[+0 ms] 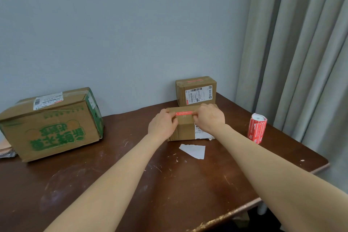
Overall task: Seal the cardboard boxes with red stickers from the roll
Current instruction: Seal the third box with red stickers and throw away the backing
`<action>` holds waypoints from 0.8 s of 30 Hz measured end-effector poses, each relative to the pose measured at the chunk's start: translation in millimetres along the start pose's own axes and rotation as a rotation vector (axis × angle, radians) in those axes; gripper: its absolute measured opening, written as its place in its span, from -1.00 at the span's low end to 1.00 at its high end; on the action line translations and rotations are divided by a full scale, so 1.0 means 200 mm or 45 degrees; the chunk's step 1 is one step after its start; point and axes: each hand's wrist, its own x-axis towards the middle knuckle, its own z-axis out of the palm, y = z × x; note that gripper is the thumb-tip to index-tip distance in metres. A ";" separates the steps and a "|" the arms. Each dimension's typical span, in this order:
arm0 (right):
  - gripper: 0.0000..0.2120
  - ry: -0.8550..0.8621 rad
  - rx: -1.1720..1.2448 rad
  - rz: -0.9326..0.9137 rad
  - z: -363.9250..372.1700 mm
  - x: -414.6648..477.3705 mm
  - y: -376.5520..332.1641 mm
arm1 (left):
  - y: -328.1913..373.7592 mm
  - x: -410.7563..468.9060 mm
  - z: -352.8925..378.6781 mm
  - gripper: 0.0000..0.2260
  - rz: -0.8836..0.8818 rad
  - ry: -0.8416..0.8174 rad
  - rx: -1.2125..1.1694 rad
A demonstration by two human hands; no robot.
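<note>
Now, on the table [113,184] sits the middle box [185,128], my left hand [162,125] and right hand [210,117] each pinching an end of the red sticker [184,113] over its top. Uneven pressing could, I judge, wrinkle it or set it crooked.

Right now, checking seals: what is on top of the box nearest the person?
A red sticker lies atop the near box; the left hand and right hand hold its ends. Those ends are hidden.
</note>
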 end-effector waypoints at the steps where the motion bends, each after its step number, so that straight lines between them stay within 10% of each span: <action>1: -0.66 0.003 -0.002 0.006 0.00 0.00 0.00 | -0.01 0.00 0.00 -0.65 0.000 0.015 -0.013; 24: -0.62 -0.063 0.007 0.049 0.00 0.04 0.00 | 0.00 0.06 -0.03 -0.59 -0.055 0.005 -0.002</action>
